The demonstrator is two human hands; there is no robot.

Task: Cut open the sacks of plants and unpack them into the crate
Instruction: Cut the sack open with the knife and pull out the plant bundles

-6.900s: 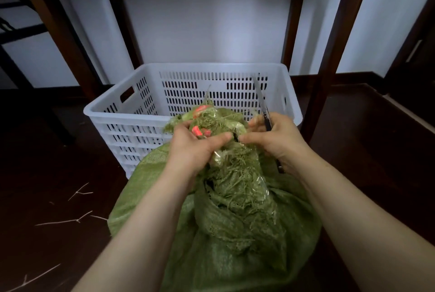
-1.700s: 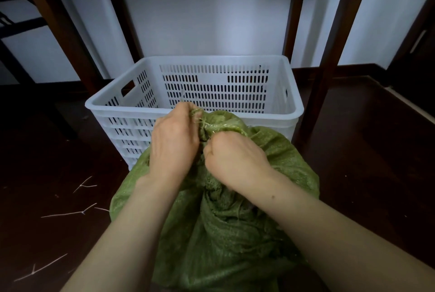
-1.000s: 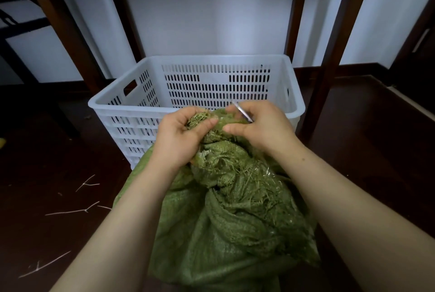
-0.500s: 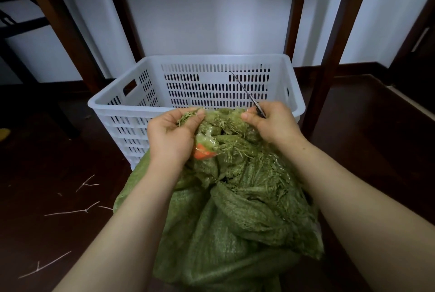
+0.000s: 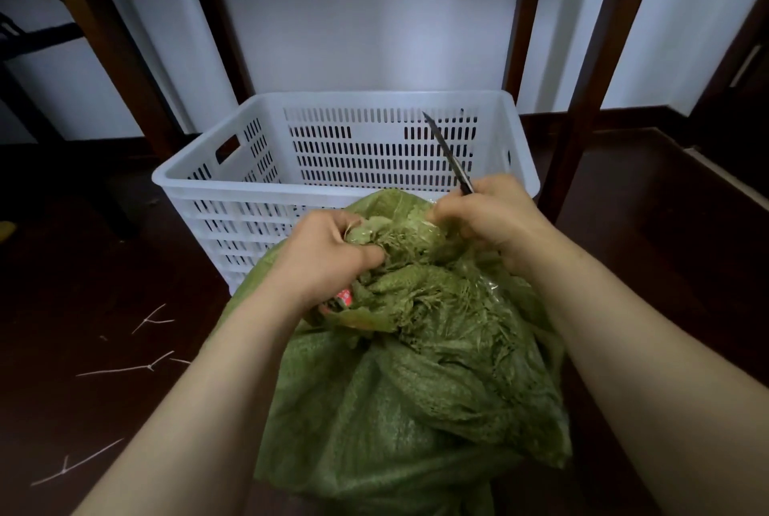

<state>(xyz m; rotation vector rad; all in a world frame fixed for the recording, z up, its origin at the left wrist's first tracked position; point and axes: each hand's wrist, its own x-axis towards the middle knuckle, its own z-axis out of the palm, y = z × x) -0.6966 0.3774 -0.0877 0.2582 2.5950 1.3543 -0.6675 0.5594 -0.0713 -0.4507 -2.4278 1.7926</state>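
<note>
Fingers point(image 5: 368, 255) of the left hand point(image 5: 322, 255) clench the frayed mouth of the green woven sack point(image 5: 395, 399), while the right hand point(image 5: 493, 218) grips the mouth's far side along with a knife point(image 5: 447, 153), blade up over the white slatted crate point(image 5: 266, 191) just behind the sack; the opening step appears to be in hand, and the next move calls for spreading the mouth with the blade kept clear.

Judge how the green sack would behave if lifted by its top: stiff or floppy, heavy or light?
Probably floppy: the green sack creases and slumps in deep folds. Likely fairly heavy, since it bulges with contents. Its frayed top, gripped by the left hand, may tear further when pulled.
</note>
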